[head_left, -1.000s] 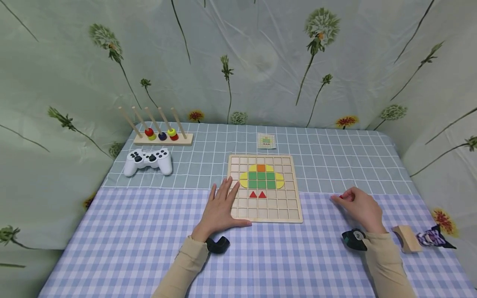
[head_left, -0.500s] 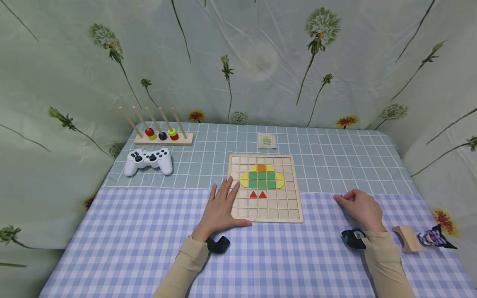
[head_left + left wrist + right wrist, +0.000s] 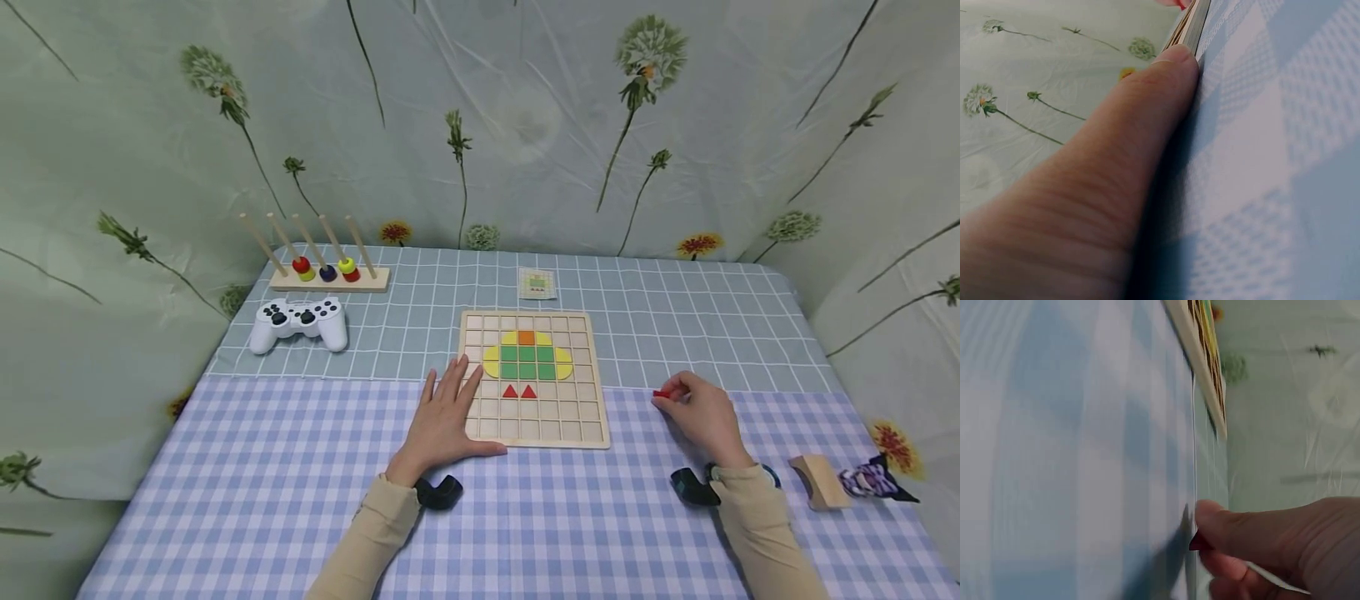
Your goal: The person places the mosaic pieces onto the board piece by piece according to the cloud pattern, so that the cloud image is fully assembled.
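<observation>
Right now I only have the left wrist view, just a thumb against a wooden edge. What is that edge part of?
Observer: It is the wooden grid board; the left hand lies flat on its left edge.
Operator: Anything on the board?
Observer: Green squares, yellow curved pieces and an orange square, with two red triangles below them.
Operator: And the other hand?
Observer: The right hand is on the checked cloth to the right of the board, apart from it, pinching a small red piece.
Operator: Anything else near it?
Observer: A wooden block lies beyond its wrist, near the table's right edge.
</observation>
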`<state>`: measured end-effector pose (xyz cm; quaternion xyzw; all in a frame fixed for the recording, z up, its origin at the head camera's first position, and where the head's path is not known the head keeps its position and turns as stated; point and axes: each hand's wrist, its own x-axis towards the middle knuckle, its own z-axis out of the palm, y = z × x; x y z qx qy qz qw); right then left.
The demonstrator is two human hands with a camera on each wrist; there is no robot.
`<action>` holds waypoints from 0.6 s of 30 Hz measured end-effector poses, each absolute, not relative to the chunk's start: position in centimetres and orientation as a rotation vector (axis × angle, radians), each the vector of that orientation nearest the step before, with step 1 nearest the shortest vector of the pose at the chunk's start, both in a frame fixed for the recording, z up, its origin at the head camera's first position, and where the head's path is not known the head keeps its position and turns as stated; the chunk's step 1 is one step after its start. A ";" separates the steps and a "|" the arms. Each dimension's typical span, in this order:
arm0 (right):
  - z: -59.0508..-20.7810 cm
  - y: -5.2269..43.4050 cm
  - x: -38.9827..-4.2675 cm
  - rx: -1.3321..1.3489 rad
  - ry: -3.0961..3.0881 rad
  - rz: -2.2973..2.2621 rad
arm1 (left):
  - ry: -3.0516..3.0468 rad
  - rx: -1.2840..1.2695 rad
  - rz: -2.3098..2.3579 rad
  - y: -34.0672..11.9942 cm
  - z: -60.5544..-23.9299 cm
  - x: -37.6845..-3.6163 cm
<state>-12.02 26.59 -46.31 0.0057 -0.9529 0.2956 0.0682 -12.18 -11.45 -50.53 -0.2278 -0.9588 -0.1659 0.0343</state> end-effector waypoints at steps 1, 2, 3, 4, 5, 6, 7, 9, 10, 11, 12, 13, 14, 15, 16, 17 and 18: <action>-46.3 26.2 -12.2 0.030 -2.868 0.900 | -2.951 -0.699 -0.511 -11.4 -50.5 -12.2; -46.3 25.7 -12.3 0.052 -2.865 0.905 | -2.955 -0.697 -0.512 -11.4 -50.5 -12.2; -46.2 25.2 -12.5 0.075 -2.862 0.915 | -2.956 -0.698 -0.510 -11.4 -50.5 -12.2; -46.1 24.6 -12.7 0.098 -2.861 0.935 | -2.957 -0.696 -0.510 -11.4 -50.5 -12.2; -46.1 24.0 -12.8 0.125 -2.860 0.953 | -2.957 -0.696 -0.510 -11.4 -50.5 -12.2; -46.0 23.5 -13.0 0.152 -2.862 0.973 | -2.955 -0.697 -0.509 -11.4 -50.5 -12.2; -46.0 22.9 -13.2 0.180 -2.864 0.989 | -2.953 -0.699 -0.509 -11.4 -50.5 -12.2; -45.8 21.7 -13.5 0.224 -2.872 1.032 | -2.951 -0.701 -0.507 -11.4 -50.5 -12.2; -45.8 21.2 -13.7 0.242 -2.876 1.056 | -2.957 -0.698 -0.506 -11.4 -50.5 -12.2; -45.7 20.7 -13.8 0.258 -2.880 1.078 | -2.961 -0.697 -0.505 -11.4 -50.5 -12.2; -45.7 20.2 -14.0 0.271 -2.881 1.103 | -2.966 -0.695 -0.501 -11.4 -50.5 -12.2; -45.7 19.7 -14.2 0.284 -2.882 1.124 | -2.970 -0.693 -0.500 -11.4 -50.6 -12.2; -45.6 19.2 -14.3 0.296 -2.881 1.149 | -2.968 -0.693 -0.499 -11.4 -50.6 -12.2; -45.6 18.8 -14.5 0.309 -2.883 1.164 | -2.970 -0.692 -0.499 -11.4 -50.5 -12.2; -45.6 18.4 -14.6 0.329 -2.884 1.174 | -2.967 -0.692 -0.499 -11.4 -50.5 -12.2; -45.6 18.0 -14.7 0.354 -2.884 1.178 | -2.962 -0.694 -0.501 -11.4 -50.5 -12.2; -45.6 17.6 -14.8 0.376 -2.887 1.179 | -2.958 -0.695 -0.500 -11.4 -50.5 -12.2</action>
